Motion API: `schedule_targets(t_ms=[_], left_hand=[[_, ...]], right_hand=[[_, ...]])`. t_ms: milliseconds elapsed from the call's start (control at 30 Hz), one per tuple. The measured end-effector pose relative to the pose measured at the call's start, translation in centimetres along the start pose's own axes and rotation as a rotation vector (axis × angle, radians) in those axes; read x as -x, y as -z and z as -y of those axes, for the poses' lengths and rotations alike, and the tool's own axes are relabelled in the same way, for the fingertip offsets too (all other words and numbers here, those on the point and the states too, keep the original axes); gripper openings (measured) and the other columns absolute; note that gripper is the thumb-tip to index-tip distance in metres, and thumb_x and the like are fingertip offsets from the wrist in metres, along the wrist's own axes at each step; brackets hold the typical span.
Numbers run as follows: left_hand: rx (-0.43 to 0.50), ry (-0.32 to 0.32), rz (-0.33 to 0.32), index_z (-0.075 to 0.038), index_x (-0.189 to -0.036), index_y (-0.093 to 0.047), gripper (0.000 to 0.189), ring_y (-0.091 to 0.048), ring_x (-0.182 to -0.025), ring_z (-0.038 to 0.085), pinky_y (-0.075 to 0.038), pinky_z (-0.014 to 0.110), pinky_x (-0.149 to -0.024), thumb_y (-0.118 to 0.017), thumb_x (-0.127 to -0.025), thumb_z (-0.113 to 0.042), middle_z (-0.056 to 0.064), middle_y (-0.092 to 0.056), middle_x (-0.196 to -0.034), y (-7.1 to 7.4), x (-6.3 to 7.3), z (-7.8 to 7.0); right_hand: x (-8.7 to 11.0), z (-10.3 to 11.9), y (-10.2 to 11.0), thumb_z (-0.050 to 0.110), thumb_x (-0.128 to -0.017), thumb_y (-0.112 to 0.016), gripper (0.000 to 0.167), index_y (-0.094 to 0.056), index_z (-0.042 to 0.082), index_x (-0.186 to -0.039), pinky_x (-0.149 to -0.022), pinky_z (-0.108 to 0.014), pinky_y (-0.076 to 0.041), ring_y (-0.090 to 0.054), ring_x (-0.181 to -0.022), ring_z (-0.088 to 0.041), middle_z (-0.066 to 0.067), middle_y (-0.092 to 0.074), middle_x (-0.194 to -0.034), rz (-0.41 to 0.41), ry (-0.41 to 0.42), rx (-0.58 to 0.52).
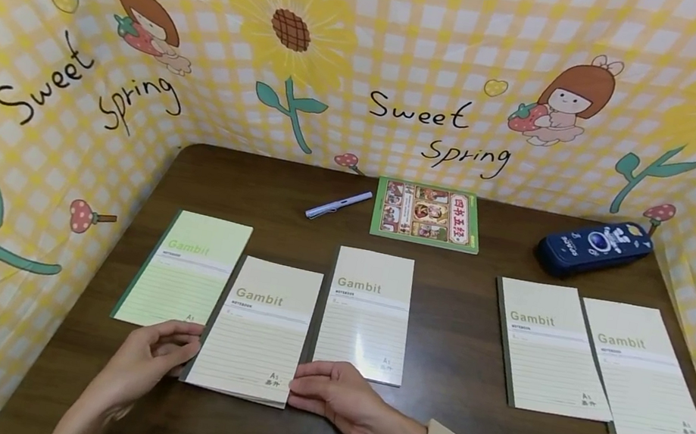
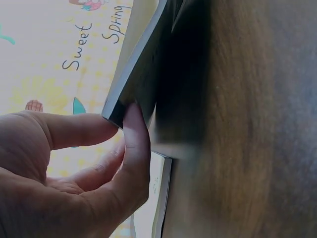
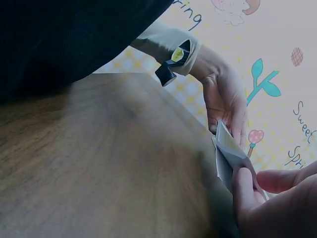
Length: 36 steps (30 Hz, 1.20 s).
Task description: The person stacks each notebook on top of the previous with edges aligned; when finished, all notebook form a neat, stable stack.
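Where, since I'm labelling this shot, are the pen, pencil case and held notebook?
Pen [image 1: 339,205]: head view, middle of its body.
Pencil case [image 1: 594,248]: head view, its upper face.
Held notebook [image 1: 254,330]: head view, its front cover.

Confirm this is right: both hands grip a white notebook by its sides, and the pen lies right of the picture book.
Wrong side: the pen lies left of the picture book, as the head view shows. The left hand and right hand do grip a white notebook by its sides.
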<state>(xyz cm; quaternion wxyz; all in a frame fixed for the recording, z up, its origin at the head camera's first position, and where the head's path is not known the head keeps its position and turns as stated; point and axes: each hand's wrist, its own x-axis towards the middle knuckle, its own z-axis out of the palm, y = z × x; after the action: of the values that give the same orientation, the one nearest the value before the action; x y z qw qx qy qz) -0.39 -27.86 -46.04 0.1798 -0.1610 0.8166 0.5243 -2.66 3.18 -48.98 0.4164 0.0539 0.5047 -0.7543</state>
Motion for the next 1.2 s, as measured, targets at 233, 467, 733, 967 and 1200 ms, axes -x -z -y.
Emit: schedule_targets(t_ms=[233,467,733,967,1200], left_hand=[[0.050,-0.021,0.015,0.004,-0.147,-0.052,0.051,-0.068,-0.097,0.004,-0.058,0.027,-0.078,-0.064,-0.105,-0.023,0.015,-0.068,-0.130,0.6,0.5,-0.7],[0.079,-0.064,0.007,0.000,-0.148,-0.052,0.053,-0.067,-0.100,0.002,-0.057,0.027,-0.079,-0.064,-0.105,-0.028,0.003,-0.067,-0.125,0.9,0.6,-1.7],[0.106,-0.122,0.007,-0.002,-0.146,-0.053,0.050,-0.067,-0.095,0.002,-0.056,0.026,-0.078,-0.064,-0.105,-0.029,-0.011,-0.066,-0.119,0.6,0.5,-2.7],[0.154,-0.168,0.046,-0.002,-0.144,-0.053,0.048,-0.066,-0.096,0.005,-0.057,0.028,-0.077,-0.064,-0.105,-0.028,-0.009,-0.067,-0.119,0.1,0.8,-4.6],[0.159,-0.243,0.104,-0.001,-0.142,-0.052,0.044,-0.069,-0.101,0.008,-0.059,0.030,-0.081,-0.064,-0.106,-0.023,-0.003,-0.066,-0.122,-1.3,0.2,-6.2]], right_hand=[[0.0,0.8,-0.1,-0.006,-0.096,-0.064,0.030,-0.061,-0.017,-0.124,-0.094,-0.030,-0.062,-0.073,-0.096,-0.012,-0.005,-0.075,-0.099,0.010,0.047,-0.001],[0.4,2.3,0.1,-0.005,-0.096,-0.065,0.033,-0.058,-0.018,-0.126,-0.093,-0.029,-0.062,-0.073,-0.094,-0.010,-0.002,-0.076,-0.097,0.028,0.097,0.010],[0.9,3.2,0.6,-0.006,-0.095,-0.067,0.034,-0.058,-0.017,-0.126,-0.089,-0.029,-0.063,-0.074,-0.092,-0.010,-0.001,-0.076,-0.097,0.005,0.136,0.020],[2.1,4.2,1.4,-0.003,-0.095,-0.069,0.038,-0.057,-0.017,-0.128,-0.086,-0.027,-0.063,-0.075,-0.092,-0.010,-0.002,-0.077,-0.099,-0.002,0.179,0.023],[3.5,5.1,3.1,0.000,-0.095,-0.071,0.040,-0.057,-0.016,-0.129,-0.086,-0.026,-0.063,-0.075,-0.095,-0.011,-0.002,-0.078,-0.103,-0.026,0.217,0.062]])
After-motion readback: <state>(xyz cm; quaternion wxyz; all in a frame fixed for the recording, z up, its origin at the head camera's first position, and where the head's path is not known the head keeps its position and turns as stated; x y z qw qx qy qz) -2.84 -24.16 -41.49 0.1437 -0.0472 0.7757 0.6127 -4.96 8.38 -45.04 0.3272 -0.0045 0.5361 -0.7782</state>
